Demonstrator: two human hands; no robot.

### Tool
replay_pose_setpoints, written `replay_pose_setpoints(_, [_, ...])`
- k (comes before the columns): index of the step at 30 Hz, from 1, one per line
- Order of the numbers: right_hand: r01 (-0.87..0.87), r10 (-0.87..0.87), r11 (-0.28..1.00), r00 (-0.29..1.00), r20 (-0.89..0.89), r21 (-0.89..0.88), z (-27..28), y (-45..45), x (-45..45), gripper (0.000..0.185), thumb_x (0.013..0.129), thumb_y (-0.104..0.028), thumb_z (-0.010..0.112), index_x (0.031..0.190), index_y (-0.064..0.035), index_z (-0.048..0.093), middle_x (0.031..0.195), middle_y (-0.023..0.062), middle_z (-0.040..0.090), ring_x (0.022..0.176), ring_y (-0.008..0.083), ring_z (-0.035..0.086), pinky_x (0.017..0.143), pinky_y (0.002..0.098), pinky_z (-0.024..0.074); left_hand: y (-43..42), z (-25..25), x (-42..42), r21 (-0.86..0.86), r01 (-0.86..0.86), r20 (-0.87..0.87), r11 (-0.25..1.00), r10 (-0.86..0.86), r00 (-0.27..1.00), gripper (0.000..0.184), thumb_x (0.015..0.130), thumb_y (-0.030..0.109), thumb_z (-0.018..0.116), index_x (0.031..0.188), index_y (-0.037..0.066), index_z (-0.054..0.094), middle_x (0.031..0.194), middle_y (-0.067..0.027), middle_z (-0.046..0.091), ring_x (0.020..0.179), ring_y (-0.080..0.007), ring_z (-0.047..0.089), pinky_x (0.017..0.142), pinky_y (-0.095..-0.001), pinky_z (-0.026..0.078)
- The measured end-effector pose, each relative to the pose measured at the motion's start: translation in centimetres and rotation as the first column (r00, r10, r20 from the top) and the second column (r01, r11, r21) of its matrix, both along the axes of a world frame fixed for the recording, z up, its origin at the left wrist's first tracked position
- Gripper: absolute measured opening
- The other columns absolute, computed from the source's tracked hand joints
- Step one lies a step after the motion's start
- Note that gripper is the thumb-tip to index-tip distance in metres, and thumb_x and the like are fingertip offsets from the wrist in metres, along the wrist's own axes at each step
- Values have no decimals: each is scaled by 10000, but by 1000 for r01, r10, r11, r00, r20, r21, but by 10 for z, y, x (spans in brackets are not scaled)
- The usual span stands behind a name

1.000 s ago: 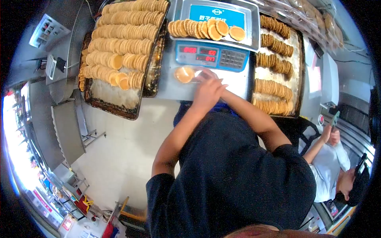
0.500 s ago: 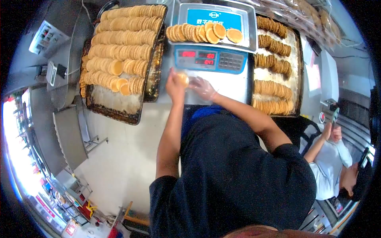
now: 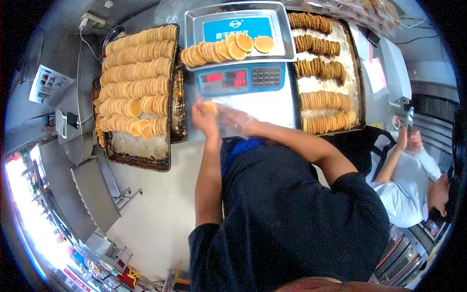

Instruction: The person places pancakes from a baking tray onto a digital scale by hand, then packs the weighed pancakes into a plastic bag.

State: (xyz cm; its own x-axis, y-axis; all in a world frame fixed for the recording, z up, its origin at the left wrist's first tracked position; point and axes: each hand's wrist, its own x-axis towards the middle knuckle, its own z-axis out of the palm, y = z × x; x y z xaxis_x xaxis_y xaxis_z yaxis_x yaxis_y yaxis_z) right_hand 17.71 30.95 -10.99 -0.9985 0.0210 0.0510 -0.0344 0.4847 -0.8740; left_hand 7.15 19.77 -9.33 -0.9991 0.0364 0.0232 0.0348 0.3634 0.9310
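Observation:
Over the bench in front of the scale, my left hand (image 3: 205,119) is closed around a round golden cookie (image 3: 210,107); whether more are stacked beneath it is hidden. Close by on its right, my right hand (image 3: 236,120) is covered by loose clear plastic (image 3: 247,119), a bag or a glove, and its fingers are smeared by motion. Just beyond both hands stands a blue digital scale (image 3: 241,79) with lit red digits. On its metal pan (image 3: 287,34) lies a leaning row of cookies (image 3: 216,50), with a single cookie (image 3: 264,45) flat beside it.
A dark baking tray (image 3: 138,158) with several rows of pale cookies is on the left, overlapping another tray. To the right, a second tray (image 3: 357,78) carries darker and golden rows. Plastic-bagged goods (image 3: 360,10) lie behind it. Another person (image 3: 406,170) is at the far right.
The camera view has shifted, so the scale and trays appear further left. Both hands stay together before the scale; the clear plastic around the right hand now spreads wider.

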Motion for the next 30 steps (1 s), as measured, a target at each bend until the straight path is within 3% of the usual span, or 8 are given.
replay_pose_setpoints(3, [-98,94,978,995,-28,-187,20,22,29,774,910,-27,644,1601,-44,295,1518,306,462,1346,465,510,1114,479,439,4,7,-1,18,-37,41,999,37,998,401,1098,312,519,1171,-34,709,1101,-187,751,999,-258,704,887,-380,533])
replay_pose_setpoints(8, [-355,355,934,904,239,-44,57,78,75,389,946,-24,584,1328,-6,654,1261,223,701,1104,326,706,974,410,547,4,14,5,-46,-81,26,996,82,996,390,1091,287,533,1179,-67,670,1071,-214,731,1015,-315,699,931,-401,526])
replay_pose_setpoints(12, [104,-1,982,836,549,-157,119,139,78,260,1009,-88,554,1188,-3,722,1006,160,774,914,217,753,816,356,591,-2,8,6,18,-108,20,994,107,994,380,1076,289,567,1202,-58,658,1138,-207,717,1075,-310,686,954,-405,525])
replay_pose_setpoints(14, [354,-345,935,884,316,29,105,173,71,238,1013,-118,587,1174,-9,724,943,143,772,871,206,745,797,349,585,-3,5,7,29,-108,29,994,107,994,386,1055,282,608,1252,-48,638,1220,-199,692,1142,-302,661,997,-405,514])
replay_pose_setpoints(19, [453,-467,861,884,4,231,148,181,7,206,967,-139,673,1135,-34,733,1015,149,749,864,239,724,770,344,569,-5,-5,9,90,-114,36,989,112,993,414,1038,273,649,1295,-47,597,1285,-194,656,1183,-291,633,1035,-389,492])
replay_pose_setpoints(23, [312,-282,905,949,-140,289,141,149,-55,238,932,-181,731,1127,-45,737,1077,141,732,919,306,713,785,376,571,-12,-23,11,124,-124,24,984,122,992,457,1046,280,648,1337,-57,547,1305,-208,627,1190,-282,614,1050,-383,473])
replay_pose_setpoints(28, [318,19,705,885,-465,634,144,132,-139,645,841,-374,827,1362,-74,593,1137,158,714,1078,376,671,963,494,502,-22,-12,19,95,-153,-30,984,156,987,482,1056,280,634,1375,-58,510,1329,-208,604,1245,-273,580,1076,-374,453])
replay_pose_setpoints(30, [227,32,671,942,-333,706,143,127,-159,751,824,-427,826,1425,-88,529,1205,189,687,1138,394,645,1038,513,448,-31,-9,24,115,-173,-6,978,175,985,482,1058,279,629,1379,-59,507,1331,-205,600,1260,-269,571,1082,-372,449])
